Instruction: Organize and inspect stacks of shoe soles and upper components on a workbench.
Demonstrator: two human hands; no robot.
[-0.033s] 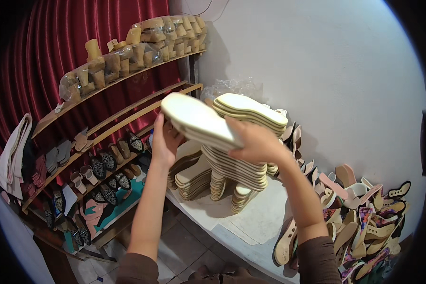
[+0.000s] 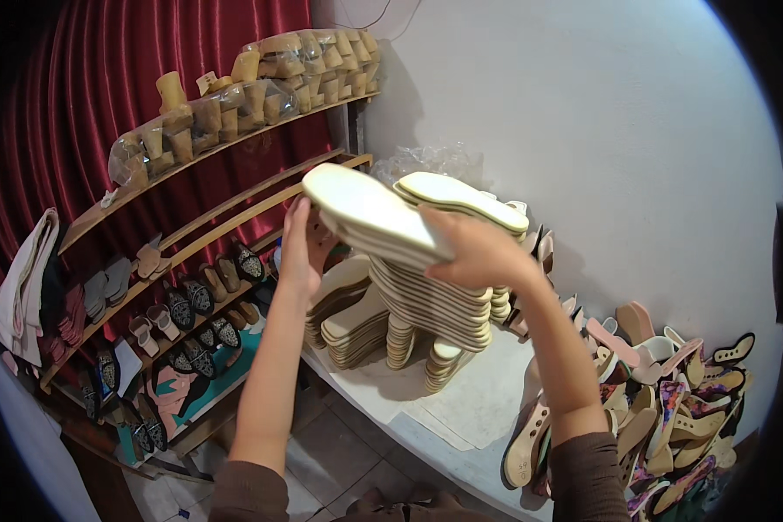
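A short stack of cream shoe soles (image 2: 365, 204) is lifted above the table, tilted with its far left end higher. My right hand (image 2: 483, 248) grips its near right end, thumb below and fingers across the top. At the opposite end, my left hand (image 2: 297, 252) is curled against the edge, its fingers partly hidden under the soles. Below them stands a tall pile of matching soles (image 2: 431, 304). Another pile (image 2: 465, 200) rises behind my right hand. Lower stacks (image 2: 354, 326) sit at the left on the white table (image 2: 470, 418).
Heaped sandals and shoe parts (image 2: 670, 409) cover the table's right side. At the left, a wooden rack (image 2: 209, 235) carries shoes and bagged shoe lasts (image 2: 226, 109). A red curtain (image 2: 148, 52) hangs behind it; a pale wall (image 2: 565, 96) stands beyond the table.
The held soles have shifted slightly up and to the right, and both hands have moved with them. The piles on the table look unchanged.
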